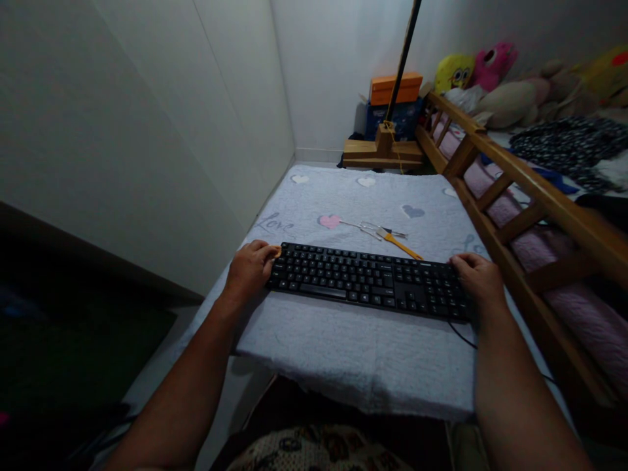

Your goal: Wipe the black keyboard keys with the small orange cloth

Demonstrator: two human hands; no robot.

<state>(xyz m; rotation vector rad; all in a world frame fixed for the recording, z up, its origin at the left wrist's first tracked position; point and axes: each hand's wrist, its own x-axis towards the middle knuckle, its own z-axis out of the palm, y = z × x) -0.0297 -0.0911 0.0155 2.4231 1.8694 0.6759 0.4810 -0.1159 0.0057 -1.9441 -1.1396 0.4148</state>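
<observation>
A black computer keyboard (338,275) lies across the cloth-covered table in front of me, its keys facing up. My left hand (251,269) is closed at its left end, fingers pinched at the far corner. A small orange piece (277,251) shows at those fingertips, too small to name. At the opposite end, my right hand (478,278) grips the keyboard with the thumb on its top edge. A thin black cable (461,335) runs from the near side, passing under my right forearm. Just beyond the keyboard lie a yellow-handled brush (402,245) and several thin metal tools (370,229).
A pale cloth (314,333) with heart prints covers the table. Along the right runs a wooden bed rail (530,183), with plush toys behind it. A wooden stand (383,154) with a dark pole and an orange box (395,88) are at the back. A white panel (196,131) rises at left.
</observation>
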